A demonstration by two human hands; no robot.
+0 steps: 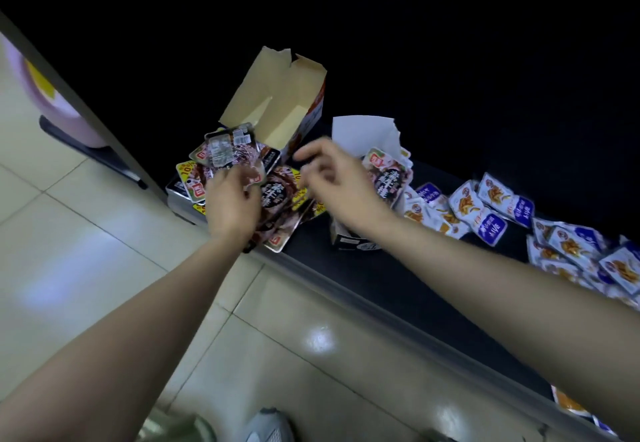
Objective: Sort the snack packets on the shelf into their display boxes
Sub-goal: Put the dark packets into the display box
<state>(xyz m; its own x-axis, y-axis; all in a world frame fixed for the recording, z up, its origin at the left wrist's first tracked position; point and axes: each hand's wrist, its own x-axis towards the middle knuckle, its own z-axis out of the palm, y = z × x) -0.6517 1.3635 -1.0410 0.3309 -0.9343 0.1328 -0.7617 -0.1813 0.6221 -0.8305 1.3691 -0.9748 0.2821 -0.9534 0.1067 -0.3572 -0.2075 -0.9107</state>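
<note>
Up out of the left hand point(232, 199) sticks a small fan of dark packets point(225, 150) — fingers and thumb are curled round their lower ends, so that grip is clamped on them. Under it and just to its right lies a loose pile point(277, 206) of the same kind of packet, reaching the front edge of the shelf point(346, 275), with some of them touching the hand. Behind the grip, close by, stands the tan box point(277, 102), open, with its flaps up and its bare cardboard inside showing. Right of the grip, across the pile, the right hand point(332, 178) hovers with its fingers curled down, but it's blurry — honestly can't tell if it's pinching anything or holding nothing. Just past that hand is the white box point(363, 133), torn flap standing up, with more of the dark ones upright inside it. Further right again, well apart from the grip, purple packets point(485, 213) lie in a scattered heap along the shelf. Below the grip, on the person's side, you get pale tiled floor point(104, 233) and the toe of a grey shoe point(266, 427).
</note>
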